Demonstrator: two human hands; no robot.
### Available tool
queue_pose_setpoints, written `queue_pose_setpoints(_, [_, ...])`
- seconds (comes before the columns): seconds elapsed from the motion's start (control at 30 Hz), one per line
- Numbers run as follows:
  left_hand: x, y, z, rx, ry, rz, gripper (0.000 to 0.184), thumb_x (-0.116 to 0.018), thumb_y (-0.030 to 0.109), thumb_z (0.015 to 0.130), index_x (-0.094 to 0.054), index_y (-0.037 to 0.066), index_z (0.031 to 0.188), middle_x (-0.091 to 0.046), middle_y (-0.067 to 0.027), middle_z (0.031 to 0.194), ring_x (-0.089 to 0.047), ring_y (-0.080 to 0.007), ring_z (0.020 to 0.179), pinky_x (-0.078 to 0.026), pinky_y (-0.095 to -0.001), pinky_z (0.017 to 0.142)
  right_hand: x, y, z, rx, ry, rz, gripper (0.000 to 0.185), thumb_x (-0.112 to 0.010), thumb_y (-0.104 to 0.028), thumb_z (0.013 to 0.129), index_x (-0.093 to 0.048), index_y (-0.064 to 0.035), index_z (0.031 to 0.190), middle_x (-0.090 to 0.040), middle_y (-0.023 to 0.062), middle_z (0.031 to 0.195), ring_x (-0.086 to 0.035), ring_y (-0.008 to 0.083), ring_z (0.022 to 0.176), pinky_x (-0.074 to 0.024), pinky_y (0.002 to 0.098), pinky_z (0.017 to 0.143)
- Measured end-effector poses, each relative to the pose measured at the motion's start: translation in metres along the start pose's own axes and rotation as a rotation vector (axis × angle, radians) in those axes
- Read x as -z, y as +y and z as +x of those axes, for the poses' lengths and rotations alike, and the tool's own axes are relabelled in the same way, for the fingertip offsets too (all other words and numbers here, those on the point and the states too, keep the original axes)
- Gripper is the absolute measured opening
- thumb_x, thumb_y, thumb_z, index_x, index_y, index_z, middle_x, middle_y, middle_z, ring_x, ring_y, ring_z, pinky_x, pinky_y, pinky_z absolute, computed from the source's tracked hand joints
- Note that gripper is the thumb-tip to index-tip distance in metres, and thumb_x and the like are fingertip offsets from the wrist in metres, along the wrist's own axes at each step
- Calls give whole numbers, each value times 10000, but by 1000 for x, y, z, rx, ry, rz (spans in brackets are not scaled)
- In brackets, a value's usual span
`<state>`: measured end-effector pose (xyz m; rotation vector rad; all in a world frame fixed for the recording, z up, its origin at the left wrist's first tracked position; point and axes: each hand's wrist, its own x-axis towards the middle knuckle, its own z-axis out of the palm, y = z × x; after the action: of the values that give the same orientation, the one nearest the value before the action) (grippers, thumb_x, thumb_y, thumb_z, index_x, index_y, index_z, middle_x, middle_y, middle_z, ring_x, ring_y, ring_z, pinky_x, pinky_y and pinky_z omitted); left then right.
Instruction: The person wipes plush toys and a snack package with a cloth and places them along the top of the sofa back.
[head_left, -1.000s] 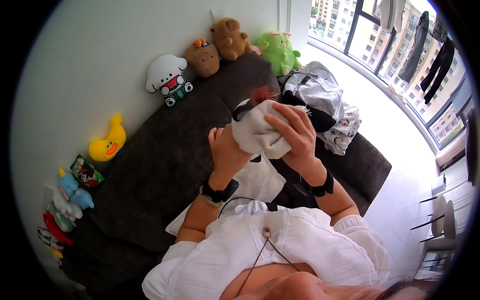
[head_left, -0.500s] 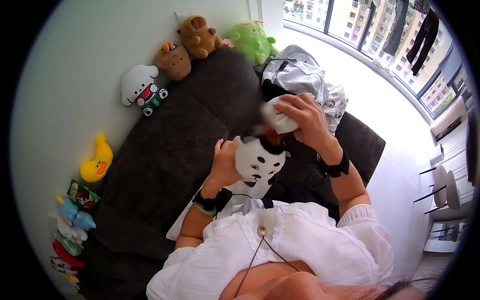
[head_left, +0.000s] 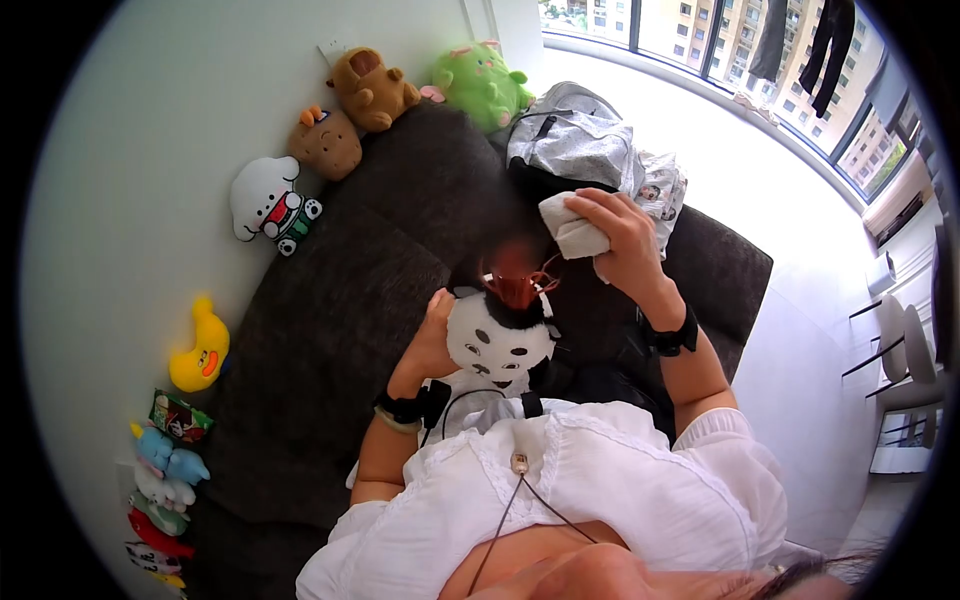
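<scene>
Just on the wearer's side of the black-and-white plush toy (head_left: 500,338) is the front of a white top (head_left: 600,460). The plush toy itself is upright, its patterned face toward the wearer, with a partly blurred reddish-brown tuft (head_left: 515,290) above its black crown. Against its left side, the left hand (head_left: 430,340) is curled around it and grips it; some of the fingers are hidden. Beyond the plush toy and to its right, clear of it, the right hand (head_left: 627,243) has its bent fingers closed on a bunched white cloth (head_left: 574,228). Under and around the plush toy spreads a dark couch (head_left: 320,350). Farther beyond the plush toy, a grey backpack (head_left: 575,145) stands slightly to its right, a green plush (head_left: 480,88) near the backpack, and a brown plush (head_left: 375,92) to its left. Farthest beyond the plush toy, to its right, is a window (head_left: 680,35).
</scene>
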<state>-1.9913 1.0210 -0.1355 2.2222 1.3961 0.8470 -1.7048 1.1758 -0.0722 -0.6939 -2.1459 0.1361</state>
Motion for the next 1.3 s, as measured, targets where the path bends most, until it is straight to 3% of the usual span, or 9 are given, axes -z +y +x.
queue_pose_setpoints(0.2, [2,12,2,153,65,-303,632,-863,84,670,-616,26,1249,-628,-124,1265,-571,-277,1206,-416,-397,1078,29,-47,4,212,277,478,523,-817,-83,645,-714,-77,1158,-682,150,1195,-666,328,1018,-537,386,863])
queue_pose_setpoints(0.27, [7,23,6,307,17,-461,630,-864,88,670,-616,25,1246,-637,-124,1241,-576,-275,1193,-415,-399,1079,21,-49,1,383,147,566,547,-821,-162,651,-712,-104,1184,-677,148,1193,-664,327,1008,-540,400,845])
queue_pose_setpoints(0.37, [4,26,8,254,29,-439,593,-854,116,678,-632,35,1222,-661,-121,1168,-593,-275,1127,-422,-409,1042,-3,-46,-2,247,-137,487,561,-780,-88,658,-694,-117,1212,-665,113,1201,-654,304,996,-539,371,833])
queue_pose_setpoints(0.5, [-2,5,5,-30,69,-9,507,-833,187,676,-668,62,1139,-676,-105,1071,-595,-303,984,-400,-423,948,-23,-9,-13,-130,-37,84,600,-767,22,628,-686,-88,1212,-688,131,1176,-659,312,1054,-535,371,882])
queue_pose_setpoints(0.63, [-10,-10,0,143,149,-168,537,-841,232,664,-654,74,1142,-666,-94,1026,-599,-311,989,-385,-439,982,0,-32,-4,-77,235,303,540,-795,-66,641,-705,-73,1173,-682,137,1206,-666,305,1011,-533,350,860])
queue_pose_setpoints(0.73, [-6,11,5,235,192,202,574,-855,249,651,-639,81,1155,-653,-90,1002,-598,-318,989,-380,-465,985,12,-53,2,183,280,232,513,-811,-123,634,-720,-72,1136,-680,141,1187,-661,316,982,-543,387,828])
queue_pose_setpoints(0.9, [-6,29,9,297,193,410,527,-848,295,666,-626,50,1076,-649,-71,983,-593,-308,979,-336,-546,1052,-11,-65,-9,458,-78,215,656,-817,-138,573,-671,-183,1210,-619,76,1285,-609,266,1086,-499,388,859])
queue_pose_setpoints(1.13, [2,37,-7,197,309,666,472,-845,343,666,-621,76,985,-619,-59,907,-586,-282,965,-326,-583,1054,-11,-33,5,38,1,-182,574,-823,-105,569,-692,-153,1125,-646,43,1188,-598,257,1012,-497,401,853])
queue_pose_setpoints(1.3, [8,32,-12,359,341,481,482,-858,305,647,-609,68,986,-624,-72,915,-588,-295,945,-363,-518,1016,5,-55,-1,106,283,89,552,-829,-140,611,-716,-103,1150,-647,129,1224,-635,316,1001,-520,425,849])
